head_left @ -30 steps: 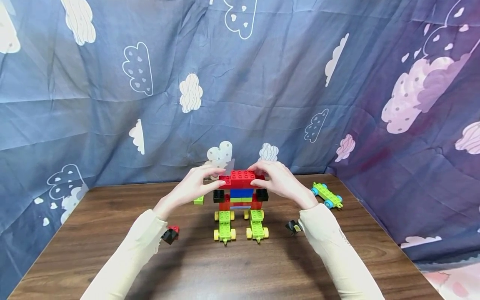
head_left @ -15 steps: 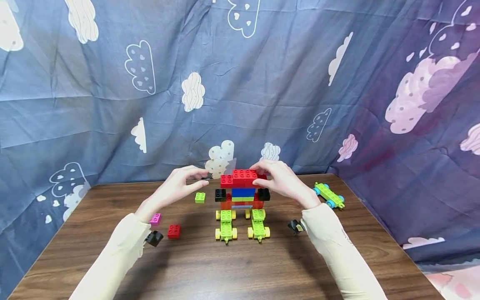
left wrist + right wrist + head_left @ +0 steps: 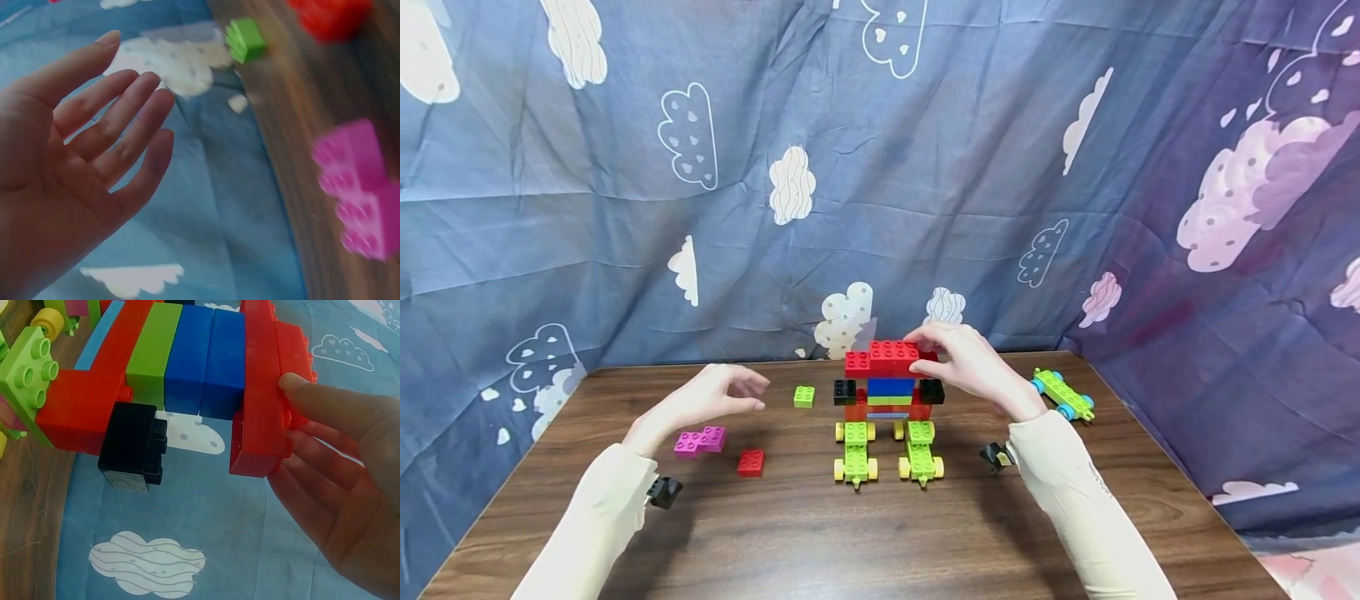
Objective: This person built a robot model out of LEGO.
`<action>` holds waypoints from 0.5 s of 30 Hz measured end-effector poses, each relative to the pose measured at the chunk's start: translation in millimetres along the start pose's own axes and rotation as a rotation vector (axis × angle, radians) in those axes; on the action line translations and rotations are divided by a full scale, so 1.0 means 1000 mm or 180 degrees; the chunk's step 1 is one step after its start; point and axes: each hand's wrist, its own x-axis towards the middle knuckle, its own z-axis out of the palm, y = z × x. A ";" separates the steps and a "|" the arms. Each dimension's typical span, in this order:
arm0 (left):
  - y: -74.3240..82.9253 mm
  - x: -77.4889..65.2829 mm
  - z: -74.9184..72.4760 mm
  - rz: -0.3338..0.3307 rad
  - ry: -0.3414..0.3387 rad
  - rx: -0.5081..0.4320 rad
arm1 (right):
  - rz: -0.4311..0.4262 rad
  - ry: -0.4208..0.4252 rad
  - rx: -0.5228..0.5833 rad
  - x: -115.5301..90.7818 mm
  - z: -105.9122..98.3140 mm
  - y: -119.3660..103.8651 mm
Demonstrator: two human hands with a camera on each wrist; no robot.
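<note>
A toy-brick figure stands on the wooden table, on two lime wheeled bases [image 3: 855, 457] with yellow wheels. Its middle has blue bricks [image 3: 206, 362] above a lime brick [image 3: 150, 356], with a black brick [image 3: 844, 392] out to each side. Across the top runs a row of red bricks, and one red brick [image 3: 892, 357] sits highest. My right hand [image 3: 967, 367] pinches that top brick at its right end, thumb in front and fingers behind. My left hand [image 3: 718, 395] hovers left of the figure, holding nothing, its fingers loosely bent in the left wrist view.
Two pink bricks [image 3: 701, 442], joined or touching, lie below my left hand. Near them are a loose red brick [image 3: 751, 462] and a small lime brick [image 3: 804, 397]. A lime wheeled base [image 3: 1063, 394] with blue wheels rests at the back right. A patterned blue curtain [image 3: 880, 183] hangs behind.
My left hand has left the figure's red top and moved left and down, over the pink bricks. My right hand stays at the top red brick.
</note>
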 end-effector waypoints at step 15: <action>-0.049 -0.032 0.002 -0.0750 -0.0489 0.0581 | 0.0005 -0.0023 -0.0088 0.002 0.000 0.002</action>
